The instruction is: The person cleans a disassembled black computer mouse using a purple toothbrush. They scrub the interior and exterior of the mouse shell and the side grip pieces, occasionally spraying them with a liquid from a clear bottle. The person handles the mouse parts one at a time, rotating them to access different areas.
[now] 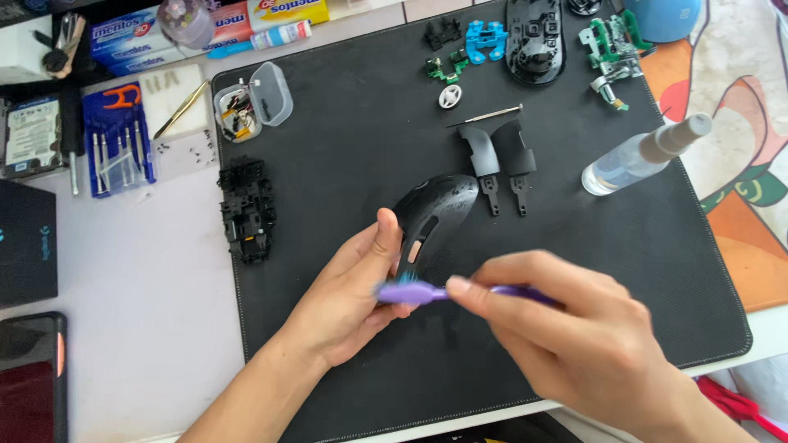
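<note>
At the far left edge lie a dark phone (31,377) and a blue tray of small screwdrivers (119,139) on the pale desk (139,295), and just beside them, at the left border of the black work mat (345,148), sit an open clear box of tiny parts (240,111) and a black inner frame (248,209). Toward the middle, the left hand (353,299) is closed around the lower end of a black mouse top shell (433,215), thumb along its near edge and fingers underneath, holding it tilted just above the mat. The shell looks light, thin and stiff, a moulded plastic piece whose clips would likely snap if squeezed, so the rim is the safest place to hold it, as the hand does. The right hand (574,328) pinches the handle of a purple toothbrush (427,290) between thumb and fingers, its teal bristles against the shell's underside; whether they actually touch is hard to tell, since the brush is blurred. Further right lie two black button covers (499,156), a thin screwdriver (486,116) and green circuit boards (611,49) above them, then a clear spray bottle (640,156) on its side near the mat's right edge.
</note>
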